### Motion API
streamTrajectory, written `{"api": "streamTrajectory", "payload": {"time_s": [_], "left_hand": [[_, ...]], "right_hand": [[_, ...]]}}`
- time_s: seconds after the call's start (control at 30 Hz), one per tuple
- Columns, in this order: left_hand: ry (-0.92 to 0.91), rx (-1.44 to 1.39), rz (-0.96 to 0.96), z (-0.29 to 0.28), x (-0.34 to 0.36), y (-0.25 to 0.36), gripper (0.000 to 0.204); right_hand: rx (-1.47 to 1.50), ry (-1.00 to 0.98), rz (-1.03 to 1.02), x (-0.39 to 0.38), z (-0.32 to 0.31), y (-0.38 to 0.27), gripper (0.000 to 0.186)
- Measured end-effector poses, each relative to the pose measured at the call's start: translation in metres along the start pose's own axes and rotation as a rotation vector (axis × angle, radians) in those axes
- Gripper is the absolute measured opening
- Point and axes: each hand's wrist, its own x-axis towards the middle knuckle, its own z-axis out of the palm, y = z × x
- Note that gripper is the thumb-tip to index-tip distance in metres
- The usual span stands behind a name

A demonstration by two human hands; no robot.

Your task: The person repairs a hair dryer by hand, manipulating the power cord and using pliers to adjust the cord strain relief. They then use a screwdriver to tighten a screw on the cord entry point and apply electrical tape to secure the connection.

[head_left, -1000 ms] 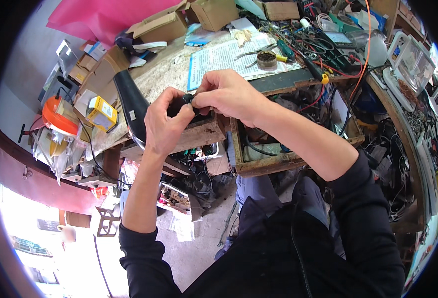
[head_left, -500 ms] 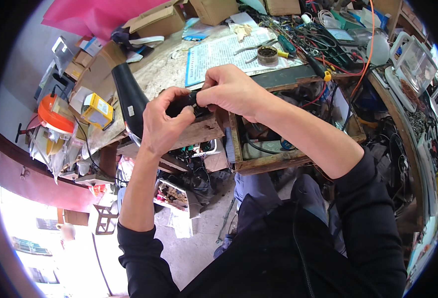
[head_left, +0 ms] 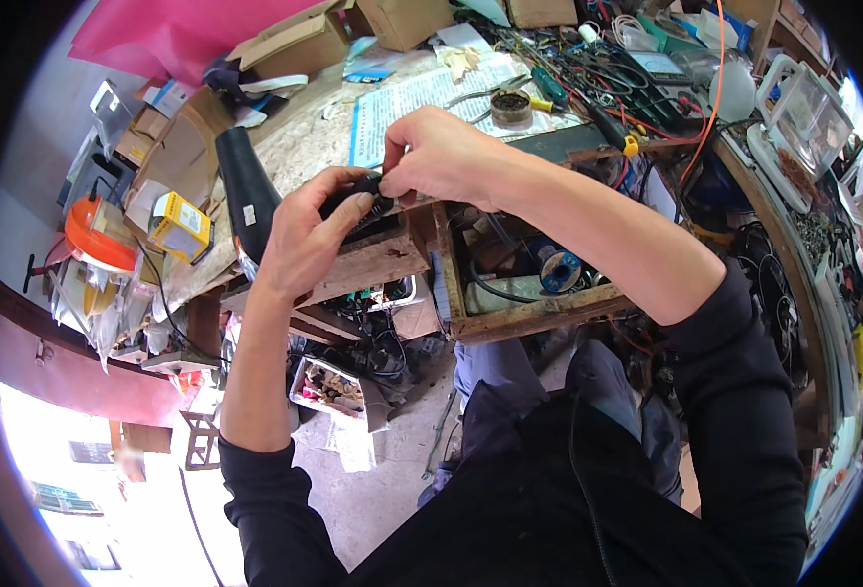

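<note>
My left hand (head_left: 302,230) is closed round a small black ridged part (head_left: 370,188), its thumb lying along the near side. My right hand (head_left: 436,161) meets it there, thumb and forefinger pinched at the part's upper right end; what the fingertips grip is too small to make out. Just left of my left hand, a black hair dryer (head_left: 249,196) lies at the bench edge; whether it joins the held part is hidden. Beyond my hands a printed sheet (head_left: 368,137) lies on the bench, with a round tin (head_left: 512,110) and pliers (head_left: 476,98) on it.
Below my right forearm an open wooden drawer (head_left: 510,325) holds a blue-centred reel (head_left: 557,268) and cables. Tools and tangled wires (head_left: 598,78) crowd the back right. A yellow box (head_left: 179,227) and an orange round-topped object (head_left: 99,235) stand at left. An orange cord (head_left: 715,108) hangs at right.
The view has shifted slightly. My left hand has tilted the black part so its ridged side shows more, and my right fingers have moved to its upper end.
</note>
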Motion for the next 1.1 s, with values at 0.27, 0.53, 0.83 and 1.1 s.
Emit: {"api": "streamTrajectory", "payload": {"time_s": [0.27, 0.53, 0.83, 1.1], "left_hand": [[-0.085, 0.128, 0.052, -0.001, 0.002, -0.002, 0.034], [-0.106, 0.093, 0.014, -0.002, 0.004, 0.004, 0.033], [-0.126, 0.065, 0.034, -0.009, 0.006, 0.001, 0.033], [-0.116, 0.059, 0.026, -0.009, -0.001, 0.002, 0.033]], "right_hand": [[-0.456, -0.083, -0.114, 0.005, -0.008, -0.001, 0.017], [-0.982, -0.163, -0.443, 0.003, -0.002, -0.015, 0.021], [-0.522, -0.202, -0.376, -0.001, -0.022, 0.003, 0.028], [-0.523, 0.048, -0.641, -0.016, -0.014, 0.031, 0.026]]}}
